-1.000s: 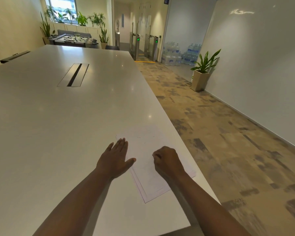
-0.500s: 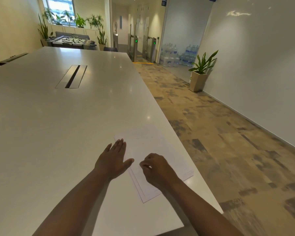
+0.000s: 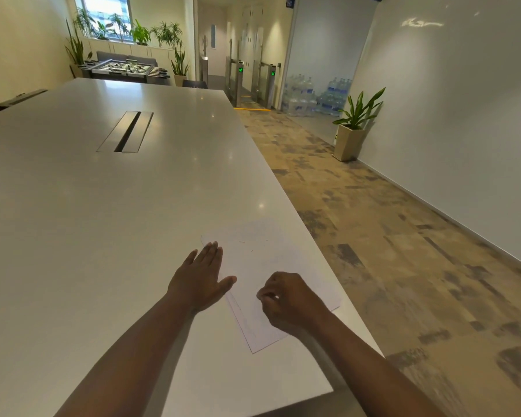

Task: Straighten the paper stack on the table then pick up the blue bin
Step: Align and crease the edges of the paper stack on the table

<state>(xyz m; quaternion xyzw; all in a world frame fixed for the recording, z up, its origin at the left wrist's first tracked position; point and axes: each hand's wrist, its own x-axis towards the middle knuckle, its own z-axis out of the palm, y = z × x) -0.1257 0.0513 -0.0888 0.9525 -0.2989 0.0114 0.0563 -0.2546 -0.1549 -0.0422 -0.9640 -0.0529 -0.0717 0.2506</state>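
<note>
A loose stack of white paper (image 3: 271, 260) lies near the right edge of the long white table (image 3: 103, 221), its sheets slightly fanned at the near corner. My left hand (image 3: 202, 278) lies flat with straight fingers, pressing on the stack's left edge. My right hand (image 3: 292, 299) rests on the middle of the stack with its fingers curled, and the fingertips seem to pinch the top sheet. No blue bin shows in this view.
A cable slot (image 3: 125, 131) is set into the table's middle. To the right runs a patterned carpet aisle (image 3: 388, 236) along a white wall, with a potted plant (image 3: 354, 127) and stacked water bottles (image 3: 313, 94) beyond. A foosball table (image 3: 124, 69) stands at the far end.
My right hand slid leftward and nearer over the paper, then eased back to the right a little. The left hand stayed flat on the stack's left edge.
</note>
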